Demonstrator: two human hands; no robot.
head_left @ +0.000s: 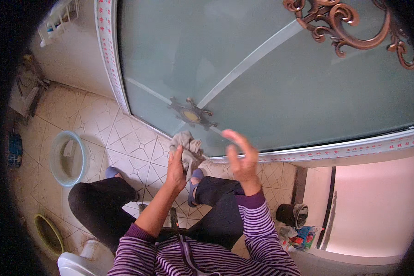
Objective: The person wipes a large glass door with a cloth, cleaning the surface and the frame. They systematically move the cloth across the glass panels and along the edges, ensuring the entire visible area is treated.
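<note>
My left hand (176, 169) is closed around a crumpled grey cloth (188, 149), held above my feet and just short of the glass door's lower edge. To its right my right hand (243, 158) is raised in front of the door, its fingers apart and slightly smeared by motion, with nothing in it. The frosted glass door (280, 87) fills the upper part of the view. It carries a dark metal ornament (192, 115) with a yellowish centre, close beyond the cloth, and copper-coloured scrollwork (349, 27) at the upper right.
On the tiled floor to the left stands a light-blue basin (69, 158) with murky water. A yellow-green basin (49, 233) and a white plastic seat or lid (73, 265) are at the lower left. A dark bucket (292, 215) and colourful plastic packets (301, 237) sit at the right.
</note>
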